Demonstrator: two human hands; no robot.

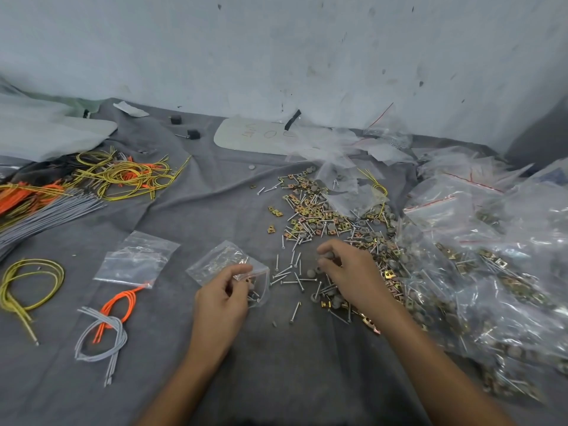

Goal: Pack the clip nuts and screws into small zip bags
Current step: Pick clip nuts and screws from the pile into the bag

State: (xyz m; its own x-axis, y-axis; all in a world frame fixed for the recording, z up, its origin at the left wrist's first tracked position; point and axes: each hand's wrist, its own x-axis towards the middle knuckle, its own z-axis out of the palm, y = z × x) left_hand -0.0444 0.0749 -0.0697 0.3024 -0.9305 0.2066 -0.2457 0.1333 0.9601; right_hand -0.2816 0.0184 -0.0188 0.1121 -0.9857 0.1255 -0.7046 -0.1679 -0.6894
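Screws (292,276) litter grey cloth (215,210) (stained wall (276,56) behind); left hand (226,290) pinches zip bag (215,259), right hand (353,272) pinches grey cap (329,256).

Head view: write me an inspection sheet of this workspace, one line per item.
Surface: wrinkled grey cloth.
Job's things: loose pile of clip nuts and screws; zip bag partly filled; filled bags at right.
Clutter: empty zip bags, two black blocks.
Grippers: left hand pinches the zip bag; right hand curled over the pile, grip unclear.
Cables: yellow, orange and grey wires at left.
Surroundings: stained wall behind.
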